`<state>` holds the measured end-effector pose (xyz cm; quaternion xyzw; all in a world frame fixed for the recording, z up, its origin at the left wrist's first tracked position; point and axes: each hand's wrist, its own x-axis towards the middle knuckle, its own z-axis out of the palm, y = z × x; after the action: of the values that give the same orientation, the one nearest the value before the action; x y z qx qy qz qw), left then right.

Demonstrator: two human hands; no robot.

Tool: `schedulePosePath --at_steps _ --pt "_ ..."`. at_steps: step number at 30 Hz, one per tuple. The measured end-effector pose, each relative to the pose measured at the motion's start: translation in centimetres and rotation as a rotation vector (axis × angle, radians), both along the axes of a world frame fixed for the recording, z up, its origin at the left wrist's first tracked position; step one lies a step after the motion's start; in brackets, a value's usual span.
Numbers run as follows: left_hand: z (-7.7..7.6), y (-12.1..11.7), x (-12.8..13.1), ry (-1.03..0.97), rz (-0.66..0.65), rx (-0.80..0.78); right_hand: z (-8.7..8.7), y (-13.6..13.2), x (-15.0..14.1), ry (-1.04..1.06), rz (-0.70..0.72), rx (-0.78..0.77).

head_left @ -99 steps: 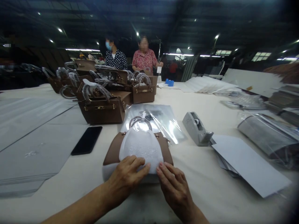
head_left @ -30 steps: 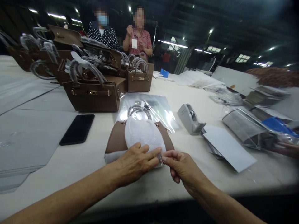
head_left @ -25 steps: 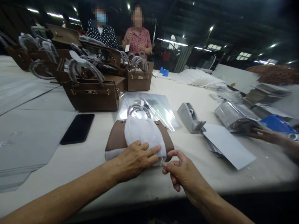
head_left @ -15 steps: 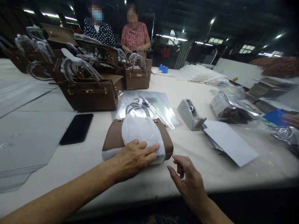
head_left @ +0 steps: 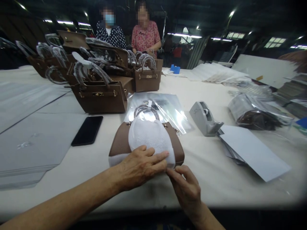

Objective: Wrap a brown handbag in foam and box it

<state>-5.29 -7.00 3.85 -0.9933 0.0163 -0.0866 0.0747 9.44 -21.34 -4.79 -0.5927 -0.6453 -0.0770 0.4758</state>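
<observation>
A brown handbag (head_left: 120, 140) lies on the table in front of me, its looped handles (head_left: 153, 110) pointing away. White foam wrap (head_left: 150, 132) covers its middle and runs along the near edge. My left hand (head_left: 144, 166) rests on this wrap with its fingers laid over it, pressing it against the bag. Close beside those fingertips, my right hand (head_left: 185, 185) has thumb and forefinger pinched together at the wrap's near right edge. Behind the handbag, a clear plastic bag (head_left: 178, 111) lies flat, partly under the handles.
Several brown handbags (head_left: 103, 99) stand at back left. A black phone (head_left: 87, 131) lies left, beside grey sheets (head_left: 35, 140). To the right are a tape dispenser (head_left: 205, 119), white cards (head_left: 254, 150) and a plastic-wrapped brown item (head_left: 256, 115). Two people (head_left: 146, 38) stand across the table.
My right hand has moved in from the right and closed its fingertips at the wrap's edge. The left hand stays on the wrap. The view has shifted slightly.
</observation>
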Motion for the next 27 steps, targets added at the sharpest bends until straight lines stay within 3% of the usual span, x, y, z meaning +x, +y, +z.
schedulePosePath --at_steps 3,6,8,10,12,14,16,19,23,25,27 --pt "0.1 0.0 -0.1 0.033 -0.009 0.003 -1.5 0.3 0.0 -0.047 -0.017 0.016" --pt "0.1 -0.3 -0.1 0.052 0.004 0.024 -1.7 -0.5 0.4 -0.160 0.020 -0.032" --pt "0.1 -0.5 -0.1 0.054 0.014 0.042 -0.4 -1.1 0.6 -0.126 0.013 -0.035" --pt "0.2 -0.8 -0.1 0.051 0.028 0.054 2.0 -1.1 0.6 0.017 -0.049 0.013" --pt "0.3 -1.2 -0.1 0.043 0.054 0.060 4.8 0.2 0.4 0.213 -0.083 0.060" --pt "0.2 -1.6 -0.3 0.030 0.081 0.059 6.9 2.5 -0.2 0.417 0.005 0.097" --pt "-0.1 -1.9 -0.3 0.008 0.083 0.063 7.8 5.2 -0.7 0.604 0.180 0.099" --pt "-0.8 -2.3 -0.3 -0.052 0.080 0.091 7.2 8.2 -1.2 0.724 0.335 0.014" --pt "-0.5 -2.8 -1.6 -0.135 0.036 0.037 6.3 9.1 -1.0 0.499 0.300 -0.076" --pt "0.6 -2.5 -3.4 -0.242 -0.021 -0.061 6.6 8.9 -1.1 0.278 0.301 -0.150" --pt "2.2 -1.2 -5.6 -0.439 0.023 -0.173 7.0 8.9 -1.7 0.024 0.295 -0.212"
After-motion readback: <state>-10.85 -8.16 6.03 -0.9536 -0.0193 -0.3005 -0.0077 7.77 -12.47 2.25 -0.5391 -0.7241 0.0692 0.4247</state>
